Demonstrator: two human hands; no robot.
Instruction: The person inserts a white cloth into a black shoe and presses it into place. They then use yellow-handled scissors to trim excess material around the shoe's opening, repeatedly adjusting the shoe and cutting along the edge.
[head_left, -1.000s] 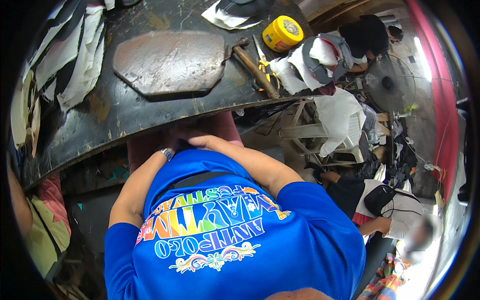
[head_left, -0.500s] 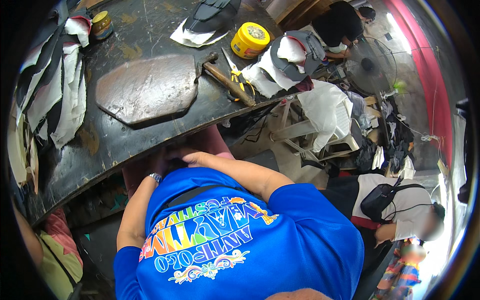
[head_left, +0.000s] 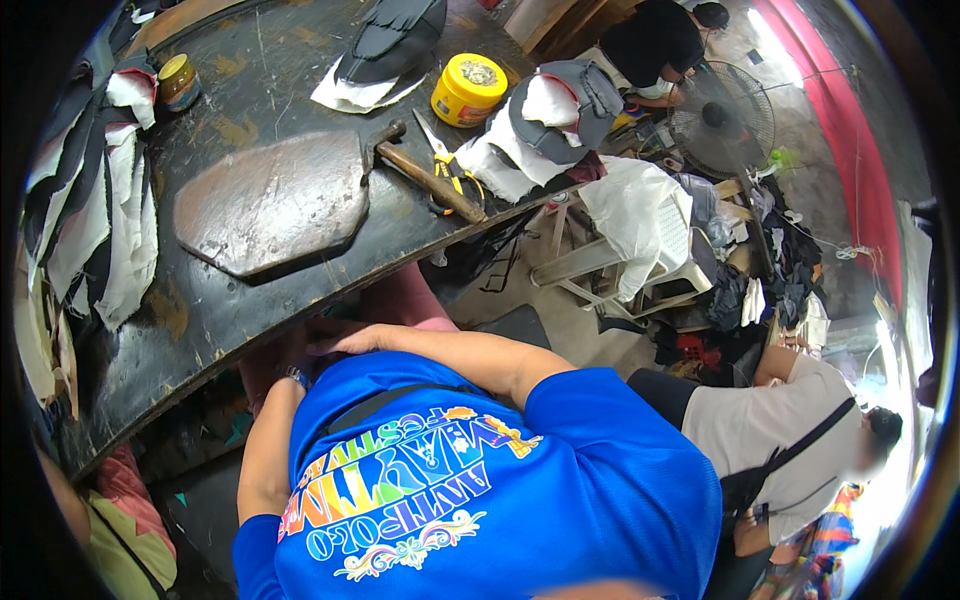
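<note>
My left hand and my right hand are close together in my lap, just below the table's near edge. The left wrist wears a watch. Shadow and the blue shirt hide most of the left fingers, and whether either hand holds anything is not visible. Nearest on the black table lies a worn, many-sided brown slab. Beside its right end rest a wooden-handled hammer and scissors with yellow and black handles.
Black shoe uppers with white lining sit by a yellow tub; another upper lies farther back. Strips of upper material and a small jar are left. Right are a plastic-draped white stool, a fan and other people.
My right hand has moved left and slightly nearer, up against the left. The view has shifted a little. The person at the right has leaned and turned, their black bag now lower.
</note>
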